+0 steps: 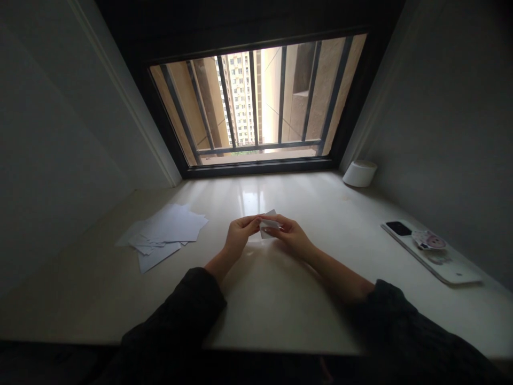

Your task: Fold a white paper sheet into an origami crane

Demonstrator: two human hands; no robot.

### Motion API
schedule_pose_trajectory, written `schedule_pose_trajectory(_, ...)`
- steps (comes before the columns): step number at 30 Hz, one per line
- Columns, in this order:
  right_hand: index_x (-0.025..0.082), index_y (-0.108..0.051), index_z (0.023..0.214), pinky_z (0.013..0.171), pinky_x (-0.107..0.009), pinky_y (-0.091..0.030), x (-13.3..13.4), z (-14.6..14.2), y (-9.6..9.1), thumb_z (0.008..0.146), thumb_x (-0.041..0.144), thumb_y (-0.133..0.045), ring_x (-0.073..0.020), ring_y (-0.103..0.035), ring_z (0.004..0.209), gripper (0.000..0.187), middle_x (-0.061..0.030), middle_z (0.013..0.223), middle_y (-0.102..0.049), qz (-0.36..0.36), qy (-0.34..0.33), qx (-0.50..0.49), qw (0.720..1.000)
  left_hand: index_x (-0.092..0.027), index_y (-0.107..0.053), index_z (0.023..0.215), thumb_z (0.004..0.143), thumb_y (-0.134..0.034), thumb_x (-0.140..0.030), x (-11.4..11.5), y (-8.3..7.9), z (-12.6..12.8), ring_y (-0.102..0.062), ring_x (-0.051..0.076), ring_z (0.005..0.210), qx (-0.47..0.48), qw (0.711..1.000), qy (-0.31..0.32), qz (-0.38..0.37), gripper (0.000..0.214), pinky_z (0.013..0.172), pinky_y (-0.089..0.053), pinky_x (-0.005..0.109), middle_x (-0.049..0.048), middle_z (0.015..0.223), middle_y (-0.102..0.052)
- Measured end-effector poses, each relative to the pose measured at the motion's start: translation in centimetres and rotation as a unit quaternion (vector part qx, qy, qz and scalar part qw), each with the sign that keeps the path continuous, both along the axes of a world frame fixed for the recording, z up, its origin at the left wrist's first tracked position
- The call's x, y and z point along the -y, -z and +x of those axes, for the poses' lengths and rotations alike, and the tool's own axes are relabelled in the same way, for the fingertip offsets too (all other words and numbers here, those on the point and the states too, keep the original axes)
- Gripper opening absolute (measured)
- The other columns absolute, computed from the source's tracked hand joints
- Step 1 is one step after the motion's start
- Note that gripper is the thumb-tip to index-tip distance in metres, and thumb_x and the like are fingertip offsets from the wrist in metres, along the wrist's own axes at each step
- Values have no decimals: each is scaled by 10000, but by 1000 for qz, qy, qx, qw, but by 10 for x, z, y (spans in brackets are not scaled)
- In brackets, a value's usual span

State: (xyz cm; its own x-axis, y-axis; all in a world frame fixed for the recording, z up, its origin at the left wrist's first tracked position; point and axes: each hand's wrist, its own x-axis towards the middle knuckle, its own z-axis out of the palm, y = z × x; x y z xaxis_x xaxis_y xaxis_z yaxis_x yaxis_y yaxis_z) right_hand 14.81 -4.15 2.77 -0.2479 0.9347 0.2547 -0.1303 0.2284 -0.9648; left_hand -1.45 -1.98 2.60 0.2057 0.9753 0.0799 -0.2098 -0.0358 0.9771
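Note:
A small folded piece of white paper (pixel 269 224) is held between both hands, just above the pale sill top (pixel 256 299) at its middle. My left hand (pixel 242 231) pinches its left side with thumb and fingers. From the right, my right hand (pixel 292 234) grips the other side, fingers closed over and under it. Part of the paper is hidden by the fingers, so its full folded shape cannot be made out. Both forearms come out of dark sleeves.
Several loose white paper sheets (pixel 170 227) lie in an untidy pile at left. A phone in a pale case (pixel 449 264) with a round cartoon grip lies at right. A white cylindrical object (pixel 359 174) stands in the far right corner, beside the dark window frame (pixel 260 170).

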Motion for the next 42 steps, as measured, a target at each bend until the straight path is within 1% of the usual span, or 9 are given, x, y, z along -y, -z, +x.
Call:
schedule_pose_trajectory(4, 260, -682, 1027, 902, -369, -438, -3, 0, 2, 720, 395, -678, -223, -598, 1009, 336, -35, 1076, -670, -4, -10, -10, 1000, -130, -725, 909, 675, -725, -361, 1, -1, 0, -660, 213, 844, -6, 1000, -7, -2, 329, 895, -476, 413, 90, 897, -726)
schedule_pose_trajectory(9, 247, -705, 963, 867, -359, -439, -5, 0, 3, 712, 395, -687, -220, -606, 974, 291, -34, 1032, -689, -10, 1, -19, 1000, -132, -734, 873, 681, -718, -363, 5, -5, 3, -664, 215, 848, -11, 1000, -23, 2, 301, 888, -482, 387, 87, 869, -730)
schedule_pose_trajectory(15, 198, -719, 778, 733, -338, -464, -6, 1, 2, 628, 393, -750, -182, -620, 715, 249, -27, 753, -706, -70, 65, -33, 995, -126, -730, 867, 687, -713, -360, 6, -6, 5, -661, 197, 819, -5, 999, -48, 2, 296, 871, -493, 377, 77, 855, -728)
schedule_pose_trajectory(18, 177, -717, 726, 695, -327, -466, -7, 2, 3, 619, 415, -749, -170, -612, 659, 262, -35, 687, -695, -95, 90, -34, 991, -120, -724, 870, 701, -699, -374, 6, -6, 5, -660, 191, 819, 6, 998, -60, 4, 306, 879, -490, 378, 78, 866, -725)
schedule_pose_trajectory(24, 163, -724, 785, 681, -325, -470, -9, 4, 7, 606, 432, -755, -179, -617, 666, 325, -54, 716, -706, -95, 140, -36, 985, -123, -711, 919, 708, -688, -403, 4, -3, 6, -660, 199, 849, -5, 999, -43, -17, 350, 876, -487, 379, 93, 914, -717)
schedule_pose_trajectory(28, 171, -693, 860, 663, -320, -477, -11, 5, 7, 594, 423, -769, -174, -616, 659, 374, -43, 730, -699, -85, 171, -77, 978, -134, -694, 1000, 687, -714, -382, 5, -4, 6, -662, 212, 871, -25, 1000, 3, -14, 400, 884, -477, 382, 100, 940, -716)
schedule_pose_trajectory(32, 185, -657, 945, 600, -297, -467, -11, 7, 6, 621, 420, -753, -157, -586, 609, 412, -14, 673, -656, -52, 185, -44, 980, -142, -678, 1048, 687, -716, -379, 6, -4, 5, -658, 213, 876, -54, 997, 46, -10, 434, 852, -483, 361, 105, 971, -710)
schedule_pose_trajectory(37, 197, -657, 971, 609, -293, -466, -7, 7, 3, 656, 411, -725, -143, -556, 600, 387, -7, 684, -625, 16, 171, 52, 984, -126, -707, 953, 728, -668, -416, 7, -4, 6, -656, 190, 796, -103, 993, 50, -13, 369, 733, -497, 296, 94, 865, -718)
schedule_pose_trajectory(42, 189, -663, 1009, 542, -276, -430, -7, 7, 2, 626, 440, -738, -129, -508, 533, 465, 25, 575, -564, -27, 173, 32, 984, -125, -717, 882, 709, -682, -425, 9, -4, 8, -658, 185, 768, -87, 996, 30, -5, 348, 739, -505, 299, 81, 815, -715)
